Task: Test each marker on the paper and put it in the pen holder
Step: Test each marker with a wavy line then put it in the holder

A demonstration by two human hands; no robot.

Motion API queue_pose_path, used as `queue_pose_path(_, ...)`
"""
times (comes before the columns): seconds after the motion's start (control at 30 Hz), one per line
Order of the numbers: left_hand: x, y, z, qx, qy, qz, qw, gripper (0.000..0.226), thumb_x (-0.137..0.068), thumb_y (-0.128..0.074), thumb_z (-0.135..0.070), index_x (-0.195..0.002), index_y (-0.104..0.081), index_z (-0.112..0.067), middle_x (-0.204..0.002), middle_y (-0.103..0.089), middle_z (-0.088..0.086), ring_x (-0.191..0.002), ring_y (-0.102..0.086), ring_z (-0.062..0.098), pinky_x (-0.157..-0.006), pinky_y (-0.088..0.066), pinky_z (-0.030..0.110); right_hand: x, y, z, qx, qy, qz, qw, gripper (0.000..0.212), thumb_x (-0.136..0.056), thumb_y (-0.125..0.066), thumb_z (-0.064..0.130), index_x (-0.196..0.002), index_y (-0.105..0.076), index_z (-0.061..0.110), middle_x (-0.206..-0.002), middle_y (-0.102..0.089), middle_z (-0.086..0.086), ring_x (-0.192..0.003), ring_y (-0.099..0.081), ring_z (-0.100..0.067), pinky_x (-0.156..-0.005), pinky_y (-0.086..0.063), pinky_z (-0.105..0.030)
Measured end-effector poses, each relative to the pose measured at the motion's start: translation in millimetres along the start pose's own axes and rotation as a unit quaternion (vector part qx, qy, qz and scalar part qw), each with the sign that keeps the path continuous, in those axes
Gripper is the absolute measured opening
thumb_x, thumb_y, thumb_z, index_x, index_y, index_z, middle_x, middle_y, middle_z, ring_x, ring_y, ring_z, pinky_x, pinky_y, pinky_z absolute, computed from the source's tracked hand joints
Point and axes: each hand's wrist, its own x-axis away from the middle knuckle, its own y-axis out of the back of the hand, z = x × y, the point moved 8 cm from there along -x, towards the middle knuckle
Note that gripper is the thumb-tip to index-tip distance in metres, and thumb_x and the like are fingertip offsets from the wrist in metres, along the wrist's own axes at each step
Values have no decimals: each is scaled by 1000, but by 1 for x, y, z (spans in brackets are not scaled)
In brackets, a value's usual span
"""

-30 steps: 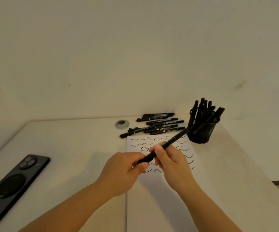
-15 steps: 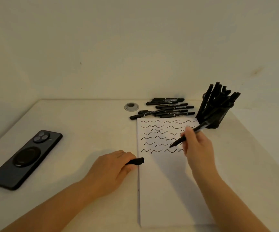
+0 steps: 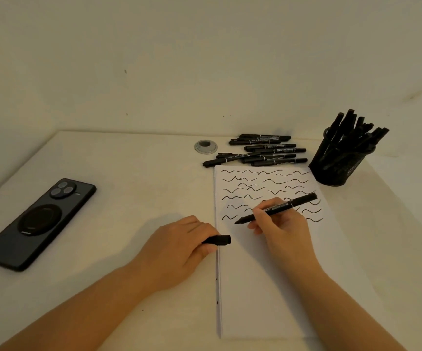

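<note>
1. I see my right hand [image 3: 284, 230] pinching an uncapped black marker [image 3: 277, 208] in a writing grip, with its tip on or just above the paper [image 3: 268, 287], at the lowest row of wavy test strokes.
2. My left hand [image 3: 179, 245] rests on the counter [image 3: 134, 173] just beside the paper's left edge, its fingers curled round the marker's cap [image 3: 219, 240].
3. More markers [image 3: 258, 153] lie in a loose pile beyond the paper; I judge them untested.
4. A black mesh pen holder [image 3: 339, 164] stands at the paper's far right corner, packed with markers.
5. A dark phone [image 3: 37, 222] lies well apart on the left.
6. I judge the marker light, stiff and smooth: best gripped near the tip for writing, mid-barrel for capping and dropping into the crowded holder.
</note>
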Motion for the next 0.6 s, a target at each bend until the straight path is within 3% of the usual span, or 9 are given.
queue_pose_path(0.2,0,-1,1,-4,7,6,1000,46,-90,-25,-43,-107,-60,-18,-93,-65,-6,-84,-51,11,-69,-47,35,2,-14,3,61,22,59,996,13,-81,-57,26,-72,-63,33,-64,-69,11,-62,-62,-5,-59,-47,-18)
queue_pose_path(0.3,-1,-1,1,-2,4,0,1000,44,-90,-27,-41,-105,-61,-17,-87,-63,-7,-80,-46,7,-66,-45,32,0,-8,0,90,23,30,995,17,-82,-56,21,-66,-60,27,-61,-66,12,-51,-51,-3,-47,-38,-13)
queue_pose_path(0.4,0,1,-1,0,-1,-7,1000,41,-91,-29,-39,-103,-61,-16,-82,-61,-6,-77,-43,5,-63,-40,27,0,6,-3,98,14,-20,995,21,-81,-55,17,-61,-56,22,-59,-60,-1,-45,-41,-5,-43,-33,-15)
queue_pose_path(0.5,0,4,-1,15,3,-23,1000,39,-90,-32,-38,-98,-62,-14,-76,-57,-7,-72,-41,5,-63,-37,27,1,24,-1,52,8,-86,995,16,-82,-53,18,-67,-57,25,-59,-63,6,-49,-50,-4,-47,-39,-14)
queue_pose_path(0.6,-1,6,0,13,13,-45,999,35,-90,-34,-38,-92,-61,-15,-72,-45,-15,-68,-37,4,-59,-35,24,3,27,1,-37,-3,-85,996,20,-86,-54,14,-70,-58,25,-57,-63,4,-50,-51,-4,-49,-42,-14)
